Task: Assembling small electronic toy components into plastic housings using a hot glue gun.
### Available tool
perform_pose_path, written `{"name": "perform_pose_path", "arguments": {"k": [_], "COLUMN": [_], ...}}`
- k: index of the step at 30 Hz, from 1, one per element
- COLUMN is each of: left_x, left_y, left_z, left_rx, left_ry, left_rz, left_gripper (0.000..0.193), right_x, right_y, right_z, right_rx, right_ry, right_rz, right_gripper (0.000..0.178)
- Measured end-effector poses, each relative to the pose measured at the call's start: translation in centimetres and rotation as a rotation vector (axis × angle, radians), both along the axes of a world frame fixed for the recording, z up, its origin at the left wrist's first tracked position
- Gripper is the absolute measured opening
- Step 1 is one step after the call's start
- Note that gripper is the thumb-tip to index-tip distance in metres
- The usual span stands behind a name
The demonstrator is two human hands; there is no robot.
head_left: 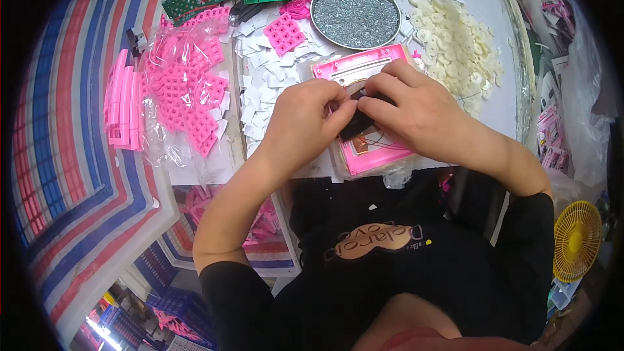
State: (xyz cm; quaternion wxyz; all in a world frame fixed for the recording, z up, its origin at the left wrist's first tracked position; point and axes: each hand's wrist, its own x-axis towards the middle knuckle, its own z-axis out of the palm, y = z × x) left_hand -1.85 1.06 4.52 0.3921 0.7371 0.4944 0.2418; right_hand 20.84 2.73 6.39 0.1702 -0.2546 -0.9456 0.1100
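Pink housing [364,156] lies on white counter [481,13], front edge; left hand [302,127] and right hand [416,114] pinch its small black part [359,125]. Clear bag of pink grids [185,94] left; round screw tray [355,14] behind.

black short-sleeved shirt [390,273] | tan heart-shaped chest print | bare forearms

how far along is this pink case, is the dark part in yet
Done: the pink case lies open side up on the table, red wires already across it. In hand: the left hand and right hand pinch a small dark part over its middle; whether it is seated is hidden. Left: screws in the round tin and white discs sit untouched.
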Motion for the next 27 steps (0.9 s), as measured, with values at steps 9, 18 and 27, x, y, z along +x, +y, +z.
{"name": "perform_pose_path", "arguments": {"k": [9,18,27], "left_x": [0.9,1.8,3.5], "left_y": [2.1,11.1,12.8], "left_z": [0.1,-0.5,-3.5], "left_rx": [0.186,0.448,0.63], "left_ry": [0.105,0.389,0.506], "left_rz": [-0.105,-0.019,-0.058], "left_gripper": [0.011,0.021,0.02], "right_x": [-0.6,9.3,1.4], "right_y": [-1.7,4.5,12.9], "right_z": [0.4,8.7,6.7], "right_rx": [0.022,0.358,-0.708], "right_ry": [-0.129,0.848,1.145], "right_rz": [-0.151,-0.344,-0.007], "right_gripper": [0.027,0.048,0.05]}}
